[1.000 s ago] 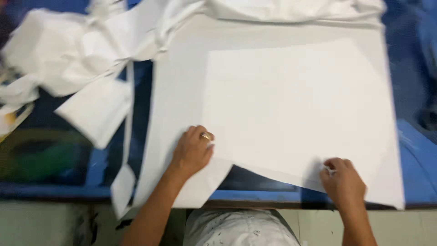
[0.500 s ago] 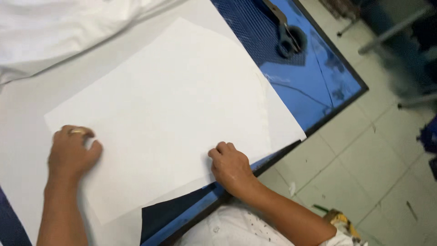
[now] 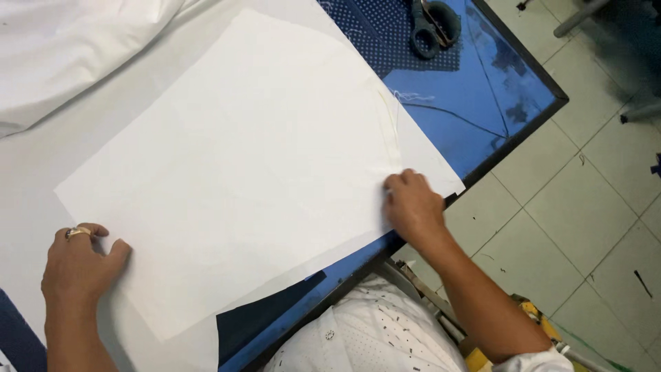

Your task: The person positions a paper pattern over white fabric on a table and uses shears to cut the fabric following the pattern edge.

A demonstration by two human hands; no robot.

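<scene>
Blue table (image 3: 482, 103) over pale tiled floor (image 3: 585, 207)

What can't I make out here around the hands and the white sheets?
- Head view, left hand: its fingers curl under, so any grip is hidden.
- Right hand: fingertips tucked against the top white sheet; pinch unclear.
- Scissors: cut off by the top edge.
- Lower white fabric: runs past the left edge.

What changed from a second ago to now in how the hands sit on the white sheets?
The head camera swung right, so the scissors and tiled floor came into view. The right hand moved up along the edge of the white top sheet, from the near corner toward the far side. The left hand stayed pressed flat at the sheet's near-left edge. Nothing was lifted or let go.
</scene>
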